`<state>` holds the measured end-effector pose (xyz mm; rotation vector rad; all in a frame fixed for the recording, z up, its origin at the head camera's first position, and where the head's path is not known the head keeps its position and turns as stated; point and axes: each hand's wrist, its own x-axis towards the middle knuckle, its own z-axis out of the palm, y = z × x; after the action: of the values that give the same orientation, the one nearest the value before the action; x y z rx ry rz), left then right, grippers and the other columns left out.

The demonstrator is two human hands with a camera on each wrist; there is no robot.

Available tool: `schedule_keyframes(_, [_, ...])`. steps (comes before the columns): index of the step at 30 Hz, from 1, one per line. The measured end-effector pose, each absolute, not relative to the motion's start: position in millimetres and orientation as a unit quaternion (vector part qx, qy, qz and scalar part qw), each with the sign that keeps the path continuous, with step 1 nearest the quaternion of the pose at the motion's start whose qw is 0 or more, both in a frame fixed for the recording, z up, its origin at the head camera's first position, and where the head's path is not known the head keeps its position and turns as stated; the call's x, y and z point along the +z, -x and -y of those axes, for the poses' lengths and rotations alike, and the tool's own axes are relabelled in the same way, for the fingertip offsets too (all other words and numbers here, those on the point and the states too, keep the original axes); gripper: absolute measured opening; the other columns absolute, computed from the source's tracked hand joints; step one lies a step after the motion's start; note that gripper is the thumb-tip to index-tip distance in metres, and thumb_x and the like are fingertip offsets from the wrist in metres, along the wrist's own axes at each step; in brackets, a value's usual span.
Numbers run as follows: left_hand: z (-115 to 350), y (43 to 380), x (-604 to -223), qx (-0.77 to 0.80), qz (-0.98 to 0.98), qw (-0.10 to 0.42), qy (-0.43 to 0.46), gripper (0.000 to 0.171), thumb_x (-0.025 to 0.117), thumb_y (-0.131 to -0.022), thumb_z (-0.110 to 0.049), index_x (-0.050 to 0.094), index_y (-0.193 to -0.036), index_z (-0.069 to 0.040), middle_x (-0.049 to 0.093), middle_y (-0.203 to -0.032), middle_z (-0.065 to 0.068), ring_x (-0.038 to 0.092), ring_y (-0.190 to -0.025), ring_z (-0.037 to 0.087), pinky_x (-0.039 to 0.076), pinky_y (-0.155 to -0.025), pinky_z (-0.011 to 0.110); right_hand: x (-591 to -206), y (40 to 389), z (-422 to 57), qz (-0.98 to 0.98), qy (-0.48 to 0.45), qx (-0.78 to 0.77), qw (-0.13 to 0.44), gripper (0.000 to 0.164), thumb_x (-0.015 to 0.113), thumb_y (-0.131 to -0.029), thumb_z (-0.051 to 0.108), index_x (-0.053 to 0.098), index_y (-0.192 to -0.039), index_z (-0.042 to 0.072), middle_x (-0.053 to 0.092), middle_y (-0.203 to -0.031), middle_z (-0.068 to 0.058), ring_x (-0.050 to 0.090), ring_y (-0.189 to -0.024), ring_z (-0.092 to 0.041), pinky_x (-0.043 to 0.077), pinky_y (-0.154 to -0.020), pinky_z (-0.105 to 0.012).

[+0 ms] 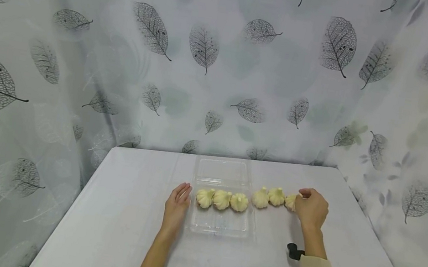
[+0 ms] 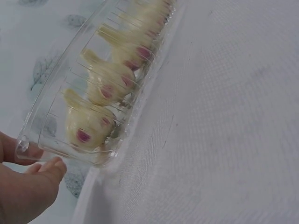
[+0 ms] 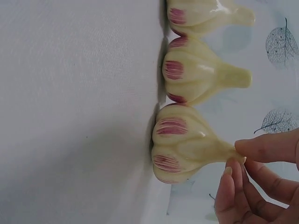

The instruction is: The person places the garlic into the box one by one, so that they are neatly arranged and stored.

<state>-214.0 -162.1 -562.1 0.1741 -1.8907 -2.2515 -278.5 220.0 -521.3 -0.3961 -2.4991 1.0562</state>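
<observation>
A clear plastic clamshell box (image 1: 220,232) lies with its lid (image 1: 222,170) folded back, and three garlic bulbs (image 1: 222,200) stand in a row across its near half. My left hand (image 1: 177,206) rests at the box's left side, fingers fairly straight; in the left wrist view its fingertips (image 2: 56,169) touch the box's corner. To the right of the box, three more garlic bulbs stand in a row on the table. With thumb and fingertips, my right hand (image 1: 312,208) pinches the stem of the rightmost garlic bulb (image 3: 180,142), whose base is at the table surface.
Beside the gripped bulb stand the middle bulb (image 1: 276,197) and the one closest to the box (image 1: 260,198). A white cloth covers the table (image 1: 123,212). Behind it hangs a leaf-printed curtain (image 1: 222,79), which also runs along both sides.
</observation>
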Motion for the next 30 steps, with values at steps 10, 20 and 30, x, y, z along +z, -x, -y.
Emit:
schedule_keyframes(10, [162.6, 213.3, -561.3, -0.766, 0.634, 0.093, -0.051, 0.055, 0.049, -0.104, 0.008, 0.035, -0.157, 0.003, 0.042, -0.161, 0.021, 0.04, -0.15, 0.033, 0.04, -0.12, 0.034, -513.8, 274.9, -217.3, 0.895, 0.134, 0.372, 0.208, 0.022, 0.063, -0.095, 0.012, 0.076, -0.109, 0.001, 0.074, -0.102, -0.021, 0.068, -0.087, -0.039, 0.05, -0.063, -0.045])
schedule_keyframes(20, [162.7, 213.9, -561.3, -0.761, 0.639, 0.099, -0.054, 0.054, 0.049, -0.103, 0.008, 0.037, -0.156, 0.003, 0.043, -0.16, 0.021, 0.041, -0.15, 0.032, 0.041, -0.119, 0.032, -502.6, 269.5, -213.6, 0.889, 0.123, 0.372, 0.237, 0.019, 0.065, -0.094, 0.01, 0.077, -0.106, 0.001, 0.075, -0.098, -0.022, 0.069, -0.086, -0.038, 0.05, -0.063, -0.045])
schedule_keyframes(30, [162.6, 213.2, -560.5, -0.766, 0.633, 0.099, -0.055, 0.054, 0.049, -0.104, 0.008, 0.036, -0.156, 0.004, 0.042, -0.16, 0.023, 0.04, -0.15, 0.034, 0.039, -0.12, 0.034, -491.3, 260.5, -209.4, 0.884, 0.093, 0.371, 0.269, 0.016, 0.068, -0.092, 0.005, 0.077, -0.103, -0.001, 0.074, -0.093, -0.022, 0.07, -0.085, -0.037, 0.052, -0.068, -0.048])
